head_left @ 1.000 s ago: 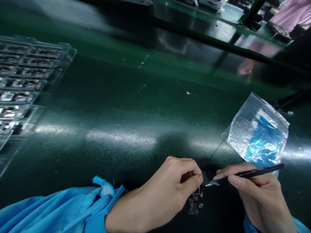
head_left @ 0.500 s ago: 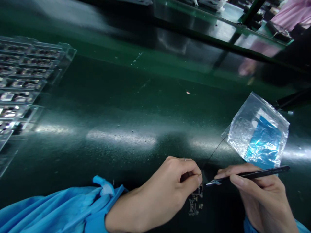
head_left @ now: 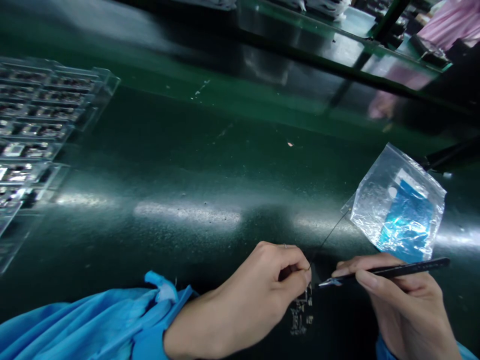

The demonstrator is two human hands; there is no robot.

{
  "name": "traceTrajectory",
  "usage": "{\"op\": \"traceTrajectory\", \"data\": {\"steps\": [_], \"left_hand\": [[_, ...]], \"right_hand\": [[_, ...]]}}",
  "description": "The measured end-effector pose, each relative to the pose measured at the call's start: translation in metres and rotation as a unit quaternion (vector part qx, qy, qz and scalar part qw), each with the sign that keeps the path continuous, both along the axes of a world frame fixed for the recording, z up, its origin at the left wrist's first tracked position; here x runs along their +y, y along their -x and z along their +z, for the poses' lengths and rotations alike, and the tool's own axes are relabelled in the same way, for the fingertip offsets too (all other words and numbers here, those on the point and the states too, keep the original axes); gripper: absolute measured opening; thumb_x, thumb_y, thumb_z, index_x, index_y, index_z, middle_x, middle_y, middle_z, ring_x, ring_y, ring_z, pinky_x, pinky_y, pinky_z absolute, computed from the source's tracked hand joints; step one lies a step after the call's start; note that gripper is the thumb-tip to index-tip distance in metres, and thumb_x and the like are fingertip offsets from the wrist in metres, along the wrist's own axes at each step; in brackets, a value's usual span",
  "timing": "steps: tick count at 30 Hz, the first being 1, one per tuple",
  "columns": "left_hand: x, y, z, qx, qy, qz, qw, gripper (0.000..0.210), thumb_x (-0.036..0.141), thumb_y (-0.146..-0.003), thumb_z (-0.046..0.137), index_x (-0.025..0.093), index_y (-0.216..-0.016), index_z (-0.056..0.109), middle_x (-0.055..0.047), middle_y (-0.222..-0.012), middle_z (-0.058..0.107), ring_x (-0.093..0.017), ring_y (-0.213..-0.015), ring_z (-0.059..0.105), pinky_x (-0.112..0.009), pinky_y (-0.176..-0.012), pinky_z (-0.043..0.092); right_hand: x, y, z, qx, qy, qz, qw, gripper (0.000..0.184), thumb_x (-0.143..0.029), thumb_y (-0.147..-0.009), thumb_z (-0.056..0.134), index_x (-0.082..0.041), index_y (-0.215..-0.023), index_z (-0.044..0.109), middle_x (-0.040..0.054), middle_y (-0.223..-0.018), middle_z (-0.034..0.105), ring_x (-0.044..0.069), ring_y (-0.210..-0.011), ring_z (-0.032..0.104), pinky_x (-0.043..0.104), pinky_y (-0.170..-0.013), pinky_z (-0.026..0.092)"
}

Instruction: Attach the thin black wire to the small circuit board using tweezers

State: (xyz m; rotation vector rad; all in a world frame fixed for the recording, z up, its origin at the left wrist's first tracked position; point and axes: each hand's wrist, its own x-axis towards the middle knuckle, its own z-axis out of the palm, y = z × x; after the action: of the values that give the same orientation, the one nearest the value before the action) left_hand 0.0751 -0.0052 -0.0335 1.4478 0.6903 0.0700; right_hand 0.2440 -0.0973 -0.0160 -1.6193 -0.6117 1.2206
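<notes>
My left hand [head_left: 251, 295] is closed in a pinch, thumb against forefinger, at the end of a thin black wire [head_left: 330, 232]. Beneath those fingertips lies a small circuit board [head_left: 301, 315], partly hidden by the hand. My right hand [head_left: 408, 300] holds black tweezers [head_left: 405, 269] like a pen, their tips pointing left toward the board and apart from it. A small pale bluish piece [head_left: 335, 282] shows at the tweezer tips; its kind is unclear. From the left fingertips the wire runs up to the edge of a clear plastic bag [head_left: 369, 200] with blue film inside.
Clear plastic trays [head_left: 107, 82] filled with circuit boards stand at the left. A dark green work surface [head_left: 168, 135] spans the middle, with a small pinkish scrap [head_left: 290, 144] on it. At the top right, a shelf [head_left: 345, 47] holds items, and pink cloth [head_left: 453, 25] shows behind it.
The tweezers and my right hand have shifted very slightly to the right. My left hand keeps its pinch in practically the same place.
</notes>
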Motion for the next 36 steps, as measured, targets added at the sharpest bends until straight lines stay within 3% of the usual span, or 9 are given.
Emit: {"op": "traceTrajectory", "data": {"steps": [19,30,36], "left_hand": [[0.0014,-0.0021,0.0011,0.021,-0.022,-0.007,1.000,0.024,0.020,-0.086,0.039,0.016,-0.065,0.050,0.004,-0.064,0.047,-0.008,-0.059,0.043,-0.021,-0.055,0.033],[0.0006,0.0004,0.0002,0.016,-0.017,0.001,1.000,0.025,0.022,-0.087,0.040,0.016,-0.066,0.051,0.004,-0.064,0.049,-0.008,-0.059,0.044,-0.021,-0.054,0.034],[0.0004,-0.0004,0.0014,0.012,-0.010,0.002,1.000,0.024,0.021,-0.086,0.040,0.016,-0.066,0.051,0.004,-0.063,0.048,-0.008,-0.058,0.043,-0.021,-0.053,0.033]], "right_hand": [[0.0030,0.0074,0.0015,0.026,-0.008,0.001,1.000,0.001,-0.026,-0.069,0.074,-0.025,-0.068,0.075,0.0020,-0.070,0.073,0.018,-0.069,0.067,0.019,-0.065,0.054],[0.0002,0.0071,-0.0004,0.014,-0.001,-0.009,1.000,0.003,-0.027,-0.068,0.075,-0.025,-0.070,0.075,0.0030,-0.073,0.073,0.021,-0.071,0.067,0.025,-0.066,0.055],[0.0013,0.0084,0.0014,0.011,-0.003,-0.011,1.000,0.003,-0.028,-0.068,0.075,-0.025,-0.070,0.075,0.0008,-0.072,0.073,0.017,-0.073,0.066,0.017,-0.067,0.052]]}}
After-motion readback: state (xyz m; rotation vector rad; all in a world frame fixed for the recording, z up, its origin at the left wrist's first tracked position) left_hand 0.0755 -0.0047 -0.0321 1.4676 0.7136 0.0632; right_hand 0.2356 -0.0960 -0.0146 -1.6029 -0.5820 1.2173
